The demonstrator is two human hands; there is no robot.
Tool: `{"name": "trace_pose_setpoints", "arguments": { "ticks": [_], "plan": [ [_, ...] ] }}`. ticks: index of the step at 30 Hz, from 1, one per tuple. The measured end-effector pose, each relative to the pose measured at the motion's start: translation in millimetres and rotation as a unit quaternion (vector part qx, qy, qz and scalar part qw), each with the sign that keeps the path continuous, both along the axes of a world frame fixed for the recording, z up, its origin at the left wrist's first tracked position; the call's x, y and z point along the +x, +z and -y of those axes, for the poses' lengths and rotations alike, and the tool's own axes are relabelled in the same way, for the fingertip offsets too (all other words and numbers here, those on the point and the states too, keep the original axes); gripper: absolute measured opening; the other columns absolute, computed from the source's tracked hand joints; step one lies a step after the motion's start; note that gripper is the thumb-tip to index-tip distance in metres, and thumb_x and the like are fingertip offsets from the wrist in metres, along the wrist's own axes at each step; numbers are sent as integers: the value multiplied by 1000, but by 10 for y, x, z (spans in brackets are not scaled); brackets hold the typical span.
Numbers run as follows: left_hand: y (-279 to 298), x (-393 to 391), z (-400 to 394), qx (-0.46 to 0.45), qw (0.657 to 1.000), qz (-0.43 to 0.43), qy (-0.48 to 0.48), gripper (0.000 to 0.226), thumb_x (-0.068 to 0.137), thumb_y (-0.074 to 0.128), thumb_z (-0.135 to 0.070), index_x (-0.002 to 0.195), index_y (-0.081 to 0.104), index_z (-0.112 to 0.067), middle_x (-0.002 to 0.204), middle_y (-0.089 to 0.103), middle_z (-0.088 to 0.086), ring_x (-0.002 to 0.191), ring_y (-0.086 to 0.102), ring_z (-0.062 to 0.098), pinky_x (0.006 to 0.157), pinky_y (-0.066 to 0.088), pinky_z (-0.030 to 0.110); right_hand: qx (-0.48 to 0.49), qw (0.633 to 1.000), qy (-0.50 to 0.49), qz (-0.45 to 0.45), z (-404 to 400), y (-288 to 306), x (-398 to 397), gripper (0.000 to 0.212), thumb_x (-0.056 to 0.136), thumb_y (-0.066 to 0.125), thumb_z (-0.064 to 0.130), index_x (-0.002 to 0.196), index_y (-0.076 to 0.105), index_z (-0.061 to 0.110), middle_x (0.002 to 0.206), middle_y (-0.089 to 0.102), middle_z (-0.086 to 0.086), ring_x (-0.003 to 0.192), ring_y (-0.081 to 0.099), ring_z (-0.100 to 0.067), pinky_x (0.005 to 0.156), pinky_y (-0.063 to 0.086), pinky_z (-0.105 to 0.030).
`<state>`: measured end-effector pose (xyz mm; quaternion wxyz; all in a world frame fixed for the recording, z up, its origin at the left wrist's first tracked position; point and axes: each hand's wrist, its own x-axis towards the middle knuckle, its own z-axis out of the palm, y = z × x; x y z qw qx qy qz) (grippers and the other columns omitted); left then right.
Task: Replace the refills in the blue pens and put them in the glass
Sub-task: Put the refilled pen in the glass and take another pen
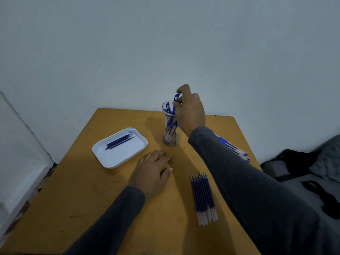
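Right hand (190, 111) is up at the rim of the clear glass (170, 126), fingers curled and pinching the cap end of a blue pen (176, 97) that pokes up out of the glass. Glass stands upright at the far edge of the wooden table (92, 208), already packed with blue pens. Left hand (153, 172) lies flat on the table, fingers relaxed and straight, holding nothing, just near the glass base. White tray (112, 161) sits left of the glass with a few dark blue used refills (119, 142) lying in it. Bundle of new refills (203, 197) lies on the table between the two forearms, tips pointing away. More blue pens (233, 147) lie at the right table edge, partly hidden behind the right sleeve (248, 190). Dark bag (301, 168) is off the table on the right.
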<state>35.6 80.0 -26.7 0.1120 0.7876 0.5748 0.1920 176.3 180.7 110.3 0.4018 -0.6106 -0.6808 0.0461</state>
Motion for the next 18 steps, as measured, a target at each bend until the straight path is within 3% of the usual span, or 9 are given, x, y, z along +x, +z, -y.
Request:
{"name": "trace_pose_setpoints", "arguments": {
  "ticks": [2,5,10,13,16,18],
  "plan": [
    [-10,-6,-3,0,1000,-3,0,48,102,41,-53,145,46,-34,158,31,-14,144,27,11,120,26,37,-7,999,-1,47,-25,-7,-6,14,102,56,23,116,59,21,108,61,-10,101,59,-26,82,59,-44],
    [-11,-11,-5,2,1000,-4,-4,48,102,41,-53,145,47,-34,158,31,-13,144,28,11,120,26,37,-14,993,-2,121,-48,-23,18,24,105,53,22,115,72,11,115,64,-8,115,49,-23,91,54,-41],
    [-5,-2,3,6,1000,-4,0,48,102,41,-52,146,46,-33,158,32,-14,144,26,9,119,22,33,27,1000,-9,4,-8,-38,110,26,104,58,23,119,74,10,119,58,-6,117,47,-18,87,48,-22],
    [-7,-6,1,4,1000,-6,-3,47,102,42,-51,144,49,-32,157,33,-12,144,27,10,120,22,34,25,996,-75,-30,78,-142,305,24,104,58,24,117,75,13,117,63,-5,109,56,-15,77,38,-13],
    [-16,-10,-8,-1,1000,-5,-3,46,102,42,-52,143,50,-33,156,35,-12,143,29,11,121,24,36,-26,993,-114,-14,234,-430,558,21,102,58,21,110,77,14,107,71,-3,91,62,-11,77,45,-18],
    [-19,-18,-10,-4,1000,-5,-2,47,101,42,-52,143,50,-33,156,35,-12,143,29,11,120,26,37,-103,987,-121,0,382,-642,723,19,101,60,19,111,75,15,108,70,-2,89,63,-11,79,52,-23]
  ]
}}
